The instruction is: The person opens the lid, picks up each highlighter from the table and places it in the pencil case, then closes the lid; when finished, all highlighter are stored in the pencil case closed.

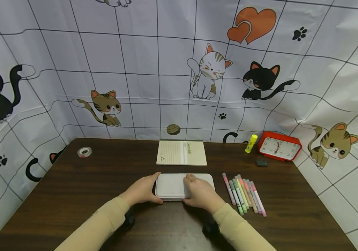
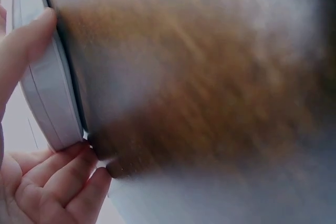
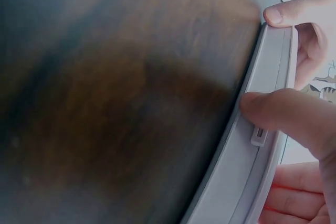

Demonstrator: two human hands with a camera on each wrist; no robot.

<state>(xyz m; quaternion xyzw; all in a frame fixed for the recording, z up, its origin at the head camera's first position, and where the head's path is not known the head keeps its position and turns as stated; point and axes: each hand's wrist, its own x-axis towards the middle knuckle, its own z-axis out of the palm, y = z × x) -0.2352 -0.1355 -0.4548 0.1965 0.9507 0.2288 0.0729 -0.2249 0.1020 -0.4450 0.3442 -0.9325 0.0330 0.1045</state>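
thumbs and fingers of both hands clamp the white pencil case (image 1: 183,186) at its near edge. the left hand (image 1: 142,191) wraps the case's left end, thumb on the near corner and fingers curled round the far corner, so its grip is closed on the case. the right hand (image 1: 201,193) lies over the lid right of middle, fingers on top; in the right wrist view its thumb (image 3: 286,109) presses the seam just beside a small latch tab (image 3: 258,136), and the other fingers hook the lid's far rim, so this grip too is holding the case.

judging from this, the step in hand is prising the lid open at the front seam. the next move would call for the thumb to lift at the tab while the left hand pins the base flat, with gentle force so the case does not skid.

the case lies flat on the dark table (image 1: 103,181), long axis running left to right, seam and latch side facing the person. beyond the case lies a notebook (image 1: 181,152); right of the case, a row of highlighter pens (image 1: 244,193). further right of the case and back stand a glue stick (image 1: 251,143), a red clock (image 1: 279,146) and a dark eraser (image 1: 262,162). far left of the case sits a tape roll (image 1: 84,152).
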